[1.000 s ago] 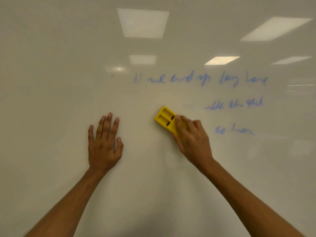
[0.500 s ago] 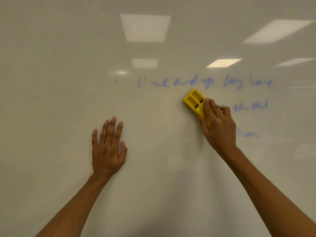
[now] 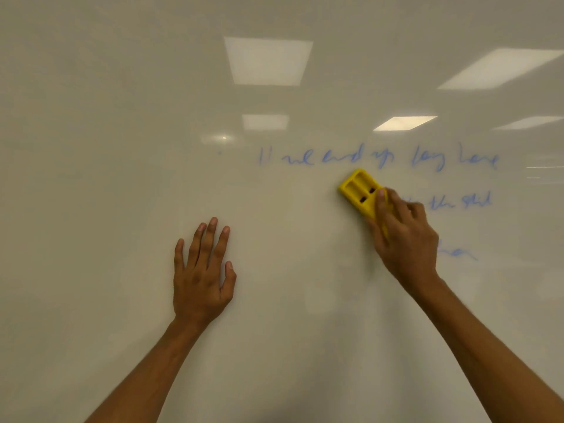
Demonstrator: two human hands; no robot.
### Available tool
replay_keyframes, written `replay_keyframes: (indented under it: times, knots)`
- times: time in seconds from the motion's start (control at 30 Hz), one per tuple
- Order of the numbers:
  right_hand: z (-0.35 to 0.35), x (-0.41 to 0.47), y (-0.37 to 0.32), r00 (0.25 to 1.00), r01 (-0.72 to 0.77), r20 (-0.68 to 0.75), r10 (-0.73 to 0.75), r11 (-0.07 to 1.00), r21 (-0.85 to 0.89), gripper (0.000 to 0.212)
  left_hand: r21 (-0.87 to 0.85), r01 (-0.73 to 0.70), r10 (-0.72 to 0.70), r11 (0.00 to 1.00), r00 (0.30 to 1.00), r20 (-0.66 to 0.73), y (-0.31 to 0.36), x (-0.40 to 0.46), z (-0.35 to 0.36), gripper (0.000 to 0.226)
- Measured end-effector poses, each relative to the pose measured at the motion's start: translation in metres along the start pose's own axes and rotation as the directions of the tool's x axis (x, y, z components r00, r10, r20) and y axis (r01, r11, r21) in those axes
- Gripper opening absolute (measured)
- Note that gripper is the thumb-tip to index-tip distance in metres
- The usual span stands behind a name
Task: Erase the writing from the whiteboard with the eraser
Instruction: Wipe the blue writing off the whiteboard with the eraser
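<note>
A white whiteboard [image 3: 122, 209] fills the view. Blue handwriting runs across it: a top line [image 3: 378, 160], the right end of a second line [image 3: 464, 201] and a short third line [image 3: 457, 253]. My right hand [image 3: 403, 239] presses a yellow eraser [image 3: 358, 190] against the board just under the top line, at the left end of the second line, and covers part of that line. My left hand [image 3: 201, 270] lies flat on the board to the lower left, fingers spread, holding nothing.
Ceiling light panels [image 3: 268, 61] reflect in the glossy board above the writing. The board's left half and lower part carry no writing.
My right hand has carried the eraser up and to the right, from the blank middle of the board onto the left part of the second line. The left hand has stayed flat.
</note>
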State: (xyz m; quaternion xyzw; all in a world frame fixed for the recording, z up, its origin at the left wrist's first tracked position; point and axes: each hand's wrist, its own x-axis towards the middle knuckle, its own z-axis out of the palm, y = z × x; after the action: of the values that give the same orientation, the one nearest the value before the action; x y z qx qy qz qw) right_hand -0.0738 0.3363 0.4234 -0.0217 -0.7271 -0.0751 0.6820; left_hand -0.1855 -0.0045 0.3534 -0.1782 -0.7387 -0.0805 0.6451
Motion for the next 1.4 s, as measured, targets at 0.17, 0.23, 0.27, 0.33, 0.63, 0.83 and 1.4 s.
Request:
replay_keyframes:
  times: [0.17, 0.23, 0.27, 0.33, 0.63, 0.83, 1.4]
  knots:
    - [-0.001, 0.073, -0.030, 0.985, -0.173, -0.002, 0.175, 0.979, 0.109, 0.048, 0.009, 0.003, -0.003, 1.000, 1.000, 0.006, 0.001, 0.000, 0.000, 0.066]
    - [0.000, 0.093, -0.049, 0.986, -0.168, 0.002, 0.170, 0.978, 0.123, 0.049, 0.007, 0.003, -0.003, 1.000, 1.000, 0.006, 0.001, -0.001, 0.000, 0.066]
    - [0.000, 0.098, -0.060, 0.989, -0.149, 0.004, 0.150, 0.981, 0.122, 0.049, 0.006, 0.002, -0.002, 1.000, 1.000, 0.003, 0.001, -0.001, -0.001, 0.066]
    - [-0.001, 0.098, -0.082, 0.997, -0.077, 0.014, 0.075, 0.989, 0.130, 0.049, 0.010, -0.002, 0.002, 1.000, 1.000, 0.002, 0.001, 0.000, 0.000, 0.066]
    - [0.002, 0.033, -0.074, 0.952, 0.306, -0.016, -0.307, 0.945, 0.117, 0.043, 0.010, -0.005, 0.005, 1.000, 1.000, 0.009, -0.002, 0.000, 0.001, 0.066]
    - [0.001, 0.060, -0.055, 0.996, 0.085, 0.003, -0.085, 0.996, 0.026, 0.044, 0.001, -0.002, 0.002, 1.000, 1.000, 0.019, 0.001, 0.000, 0.001, 0.068]
    - [0.009, 0.040, -0.120, 0.915, 0.395, 0.001, -0.403, 0.897, 0.197, 0.046, 0.032, -0.012, 0.011, 0.999, 1.000, 0.006, -0.001, 0.000, 0.001, 0.068]
